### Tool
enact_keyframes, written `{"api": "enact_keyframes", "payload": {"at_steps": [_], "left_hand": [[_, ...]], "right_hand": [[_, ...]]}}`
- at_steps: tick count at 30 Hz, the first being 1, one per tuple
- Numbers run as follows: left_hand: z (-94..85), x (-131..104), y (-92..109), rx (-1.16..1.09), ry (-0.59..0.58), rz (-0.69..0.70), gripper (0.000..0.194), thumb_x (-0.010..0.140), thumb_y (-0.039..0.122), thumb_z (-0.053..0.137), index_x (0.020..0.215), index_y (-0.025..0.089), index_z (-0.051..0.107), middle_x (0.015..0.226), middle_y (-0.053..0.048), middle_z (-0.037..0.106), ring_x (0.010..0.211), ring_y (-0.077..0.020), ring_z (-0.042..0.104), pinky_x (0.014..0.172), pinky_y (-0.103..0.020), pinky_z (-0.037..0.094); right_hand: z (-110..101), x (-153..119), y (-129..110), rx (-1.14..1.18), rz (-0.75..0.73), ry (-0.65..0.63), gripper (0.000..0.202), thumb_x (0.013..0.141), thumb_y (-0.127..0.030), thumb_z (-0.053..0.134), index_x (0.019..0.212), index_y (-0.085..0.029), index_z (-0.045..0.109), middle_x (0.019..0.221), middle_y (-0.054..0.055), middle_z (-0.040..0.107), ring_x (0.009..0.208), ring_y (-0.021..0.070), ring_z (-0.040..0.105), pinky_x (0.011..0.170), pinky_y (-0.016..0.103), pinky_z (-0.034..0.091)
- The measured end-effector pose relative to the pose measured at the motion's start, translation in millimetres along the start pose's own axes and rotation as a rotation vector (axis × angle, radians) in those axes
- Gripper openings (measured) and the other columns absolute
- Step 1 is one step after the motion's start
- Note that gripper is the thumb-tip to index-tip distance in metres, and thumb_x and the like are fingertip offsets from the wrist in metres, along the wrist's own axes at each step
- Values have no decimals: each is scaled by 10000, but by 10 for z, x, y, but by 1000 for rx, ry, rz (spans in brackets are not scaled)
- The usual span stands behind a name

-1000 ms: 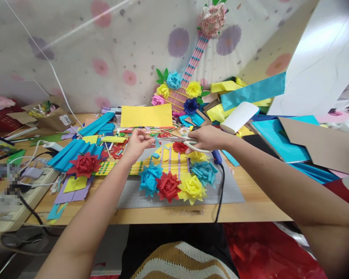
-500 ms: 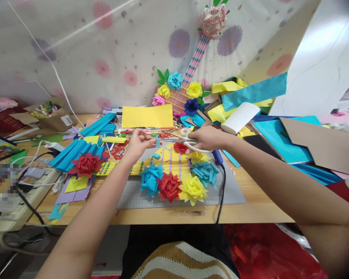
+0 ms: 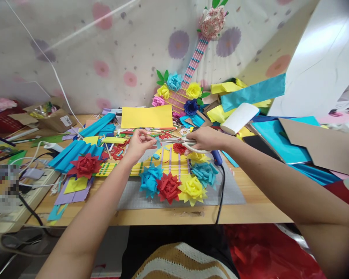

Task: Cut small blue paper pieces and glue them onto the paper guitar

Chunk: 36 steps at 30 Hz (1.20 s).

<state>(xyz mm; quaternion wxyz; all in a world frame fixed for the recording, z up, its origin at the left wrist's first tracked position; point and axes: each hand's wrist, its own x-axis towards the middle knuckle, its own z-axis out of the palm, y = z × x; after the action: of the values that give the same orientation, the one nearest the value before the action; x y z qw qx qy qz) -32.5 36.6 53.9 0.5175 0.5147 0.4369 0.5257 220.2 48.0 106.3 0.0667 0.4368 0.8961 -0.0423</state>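
Observation:
My right hand (image 3: 205,139) is closed around the white handles of a pair of scissors (image 3: 193,147), whose blades point left. Just left of the blade tips, my left hand (image 3: 141,144) pinches a small blue paper piece (image 3: 158,143). Beneath both hands lies a yellow paper guitar (image 3: 174,155) with purple strips across its body. Along its near edge sit a blue flower (image 3: 151,179), a red flower (image 3: 168,187), a yellow flower (image 3: 192,189) and a teal flower (image 3: 205,173). Another red flower (image 3: 85,166) rests by the guitar's left end.
A glue gun (image 3: 217,157) with a black cable lies right of the guitar, on a grey cutting mat (image 3: 232,193). A pink flowered guitar (image 3: 193,64) leans on the back wall. Blue paper (image 3: 71,155), a power strip (image 3: 26,197) and brown cardboard (image 3: 322,143) lie around.
The view has shifted very slightly. Both hands keep nearly the same pose, with the scissors and the blue piece held between them.

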Motion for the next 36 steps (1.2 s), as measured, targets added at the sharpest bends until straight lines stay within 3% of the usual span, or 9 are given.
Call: {"api": "enact_keyframes", "payload": {"at_steps": [10,21,36], "left_hand": [[-8,5,-6,14,-8,-5,548,511,266,817,819,205,368,629,83,593,668,-118,640,629,-312,582],[4,4,-4,11,2,-9,539,525,259,812,821,204,365,638,79,596,672,-117,645,639,-301,576],[-9,6,19,5,-5,-3,557,515,286,822,822,207,364,632,80,608,662,-120,650,647,-320,586]], "right_hand": [[25,0,33,-18,-18,15,405,803,-575,435,716,-196,546,688,55,604,592,142,449,527,262,207],[0,-42,38,-6,12,-30,606,723,-763,392,831,-201,591,777,79,646,666,187,541,539,268,231],[-18,13,-15,9,1,-13,544,744,-722,409,735,-197,554,696,56,608,601,154,478,525,264,217]]}}
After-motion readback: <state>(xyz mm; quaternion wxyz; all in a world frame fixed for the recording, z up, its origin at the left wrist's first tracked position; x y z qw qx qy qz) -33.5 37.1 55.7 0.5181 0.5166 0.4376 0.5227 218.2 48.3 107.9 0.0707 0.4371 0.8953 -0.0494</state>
